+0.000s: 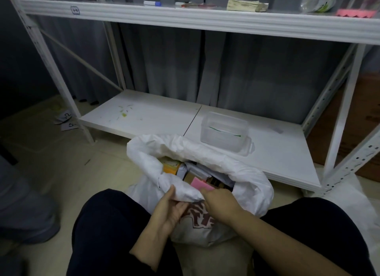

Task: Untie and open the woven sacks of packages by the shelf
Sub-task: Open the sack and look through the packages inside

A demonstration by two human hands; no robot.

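packages (197, 176) inside open sack (246, 181)

There was just one camera, worn on the person's head. It looked forward and down from close above the lap. The wide view reached from the knees up to the white shelf (205, 23) and the floor (61, 156) under it.

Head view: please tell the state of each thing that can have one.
Woven sack: open, rim rolled down, packages showing.
Left hand: grips the sack's near rim.
Right hand: fingers curled on the same rim.
Clear container: upright on the bottom shelf, no lid on.
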